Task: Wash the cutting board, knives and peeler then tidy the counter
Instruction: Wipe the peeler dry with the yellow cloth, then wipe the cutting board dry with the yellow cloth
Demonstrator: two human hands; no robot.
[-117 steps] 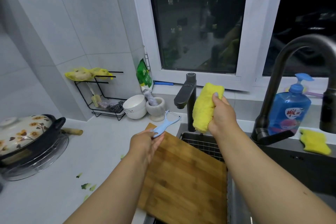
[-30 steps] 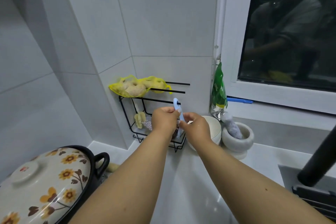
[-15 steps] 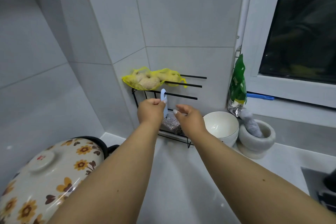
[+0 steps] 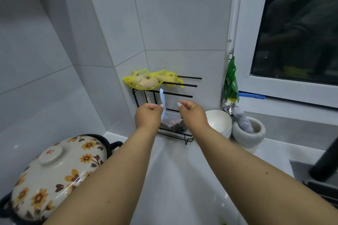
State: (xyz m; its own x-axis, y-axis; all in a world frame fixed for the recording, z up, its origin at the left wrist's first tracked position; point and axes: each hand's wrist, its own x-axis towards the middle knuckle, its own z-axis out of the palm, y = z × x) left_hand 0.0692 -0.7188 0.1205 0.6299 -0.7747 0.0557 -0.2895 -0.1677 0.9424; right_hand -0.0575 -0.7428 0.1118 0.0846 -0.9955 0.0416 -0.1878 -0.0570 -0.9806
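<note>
The light blue peeler hangs upright from the lowest bar of the black wire rack in the corner. My left hand is closed around the peeler's lower part, its thumb against the handle. A little to the right, my right hand hovers with loosely curled fingers and holds nothing. The cutting board and the knives are out of view.
A yellow net bag of ginger lies on the rack's top bars, a metal scourer on its shelf. A white bowl, a stone mortar with pestle and a green packet stand to the right. A flowered pot lid is at lower left; the dark faucet at right.
My hands carried the peeler from the sink area to the corner rack. Over the last second my right hand let go and drew back, and the peeler rose to the rack bar.
</note>
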